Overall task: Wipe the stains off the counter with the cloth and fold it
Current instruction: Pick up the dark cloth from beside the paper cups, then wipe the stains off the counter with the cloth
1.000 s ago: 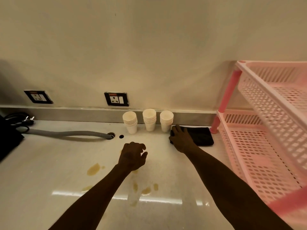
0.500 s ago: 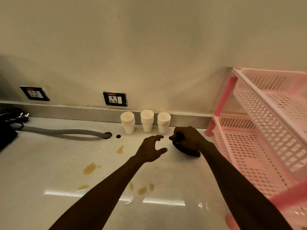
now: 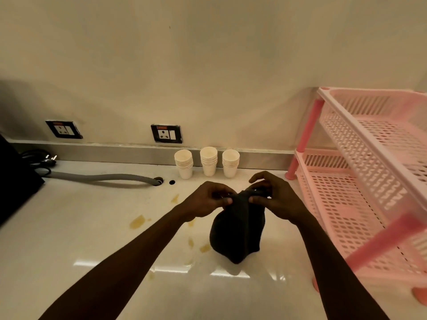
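Early stage, by my read: left hand [image 3: 205,200] and right hand [image 3: 275,202] both have fingers pinched on the top edge of the dark cloth [image 3: 236,232], which hangs limp above the desk [image 3: 69,239] around centre frame; no wiping or folding done yet. Yellow-brown stains [image 3: 136,221] sit untouched at 9 and 7 o'clock of the cloth. Cloth looks soft, matte, bunched; desk is glossy pale stone, smears look thin and wet.
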A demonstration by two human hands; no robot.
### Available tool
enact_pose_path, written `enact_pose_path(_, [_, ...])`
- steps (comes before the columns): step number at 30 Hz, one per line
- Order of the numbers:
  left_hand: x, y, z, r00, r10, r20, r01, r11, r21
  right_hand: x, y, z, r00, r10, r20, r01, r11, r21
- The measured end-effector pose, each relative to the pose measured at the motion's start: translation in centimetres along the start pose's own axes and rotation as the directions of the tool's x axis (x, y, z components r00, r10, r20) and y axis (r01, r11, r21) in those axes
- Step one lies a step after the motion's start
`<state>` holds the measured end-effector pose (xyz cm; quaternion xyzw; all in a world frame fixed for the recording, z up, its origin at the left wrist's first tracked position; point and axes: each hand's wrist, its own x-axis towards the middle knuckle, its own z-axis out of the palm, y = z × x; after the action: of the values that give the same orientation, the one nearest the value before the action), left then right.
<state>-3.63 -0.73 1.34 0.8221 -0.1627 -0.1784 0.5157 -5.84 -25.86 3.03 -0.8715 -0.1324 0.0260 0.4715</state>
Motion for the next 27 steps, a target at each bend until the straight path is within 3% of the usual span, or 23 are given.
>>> enact_pose_path(6, [-4.1, -0.5, -2.1, 0.990, 0.008, -0.139, -0.018, 0.997, -0.072, -2.4, -2.9, 0.0, 0.999, -0.030, 0.039, 0.039, 0.970, -0.241])
enact_pose_path(12, [-8.7, 0.5, -3.1, 0.994, 0.016, -0.109, -0.025, 0.997, -0.077, -3.7, -5.0, -0.2, 0.989, -0.069, 0.129, 0.097, 0.970, -0.224])
enact_pose_path(16, [-10.8, -0.1, -2.4, 0.992, -0.086, -0.090, 0.073, 0.988, -0.134, -3.0, -4.1, 0.4, 0.976, 0.018, 0.216, 0.022, 0.984, -0.179])
enact_pose_path(20, [-10.8, -3.9, -0.8, 0.958, -0.242, -0.151, 0.220, 0.964, -0.151, -0.8, -1.5, 4.5, 0.940, 0.161, 0.301, -0.069, 0.953, -0.294])
enact_pose_path(23, [-9.6, -7.4, 0.7, 0.902, -0.323, -0.286, 0.304, 0.946, -0.109, 0.1, 0.8, 9.2, 0.960, 0.205, 0.192, -0.109, 0.903, -0.416])
enact_pose_path(27, [-8.8, -10.5, 2.3, 0.870, -0.289, -0.399, 0.312, 0.950, -0.007, -2.7, 2.6, 16.2, 0.987, 0.154, -0.041, -0.155, 0.870, -0.467])
